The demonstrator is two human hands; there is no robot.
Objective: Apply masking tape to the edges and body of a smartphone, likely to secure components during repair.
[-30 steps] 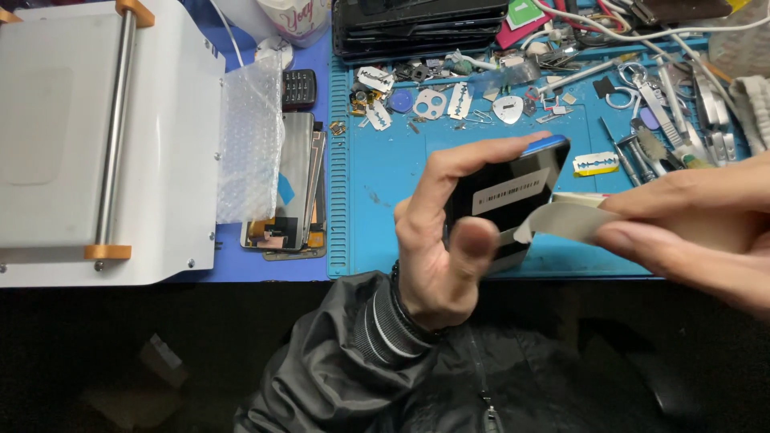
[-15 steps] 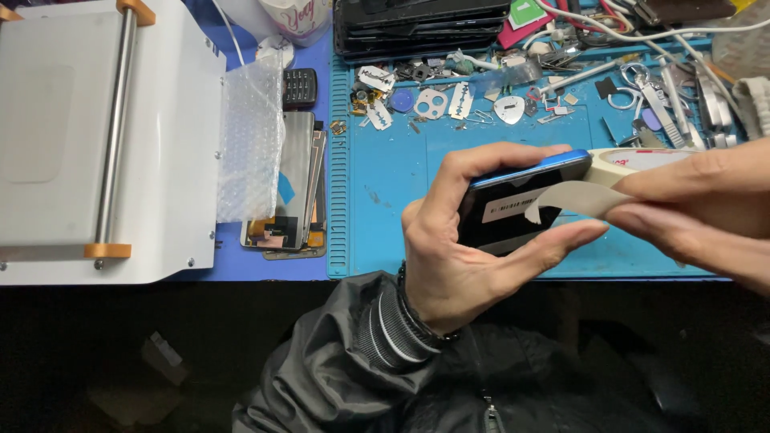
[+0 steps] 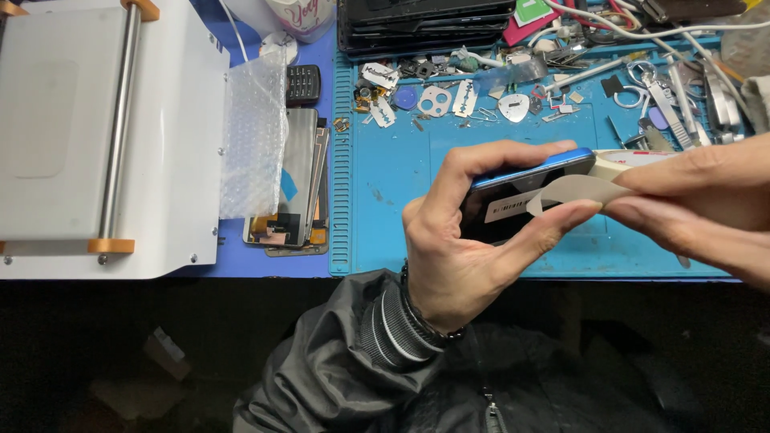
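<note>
Two hands, one phone, one tape strip.

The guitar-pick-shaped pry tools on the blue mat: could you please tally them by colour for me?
Judging from the head view, where the clutter may hide others:
White pick: 1
Blue round pick: 1
Total: 2
Both lie on the blue mat, beyond the left hand holding the phone.

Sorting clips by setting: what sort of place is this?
Probably a phone repair bench: a blue ridged work mat strewn with small metal parts, a stack of bare phone screens, and a dark blue-edged phone in the left hand.
</note>
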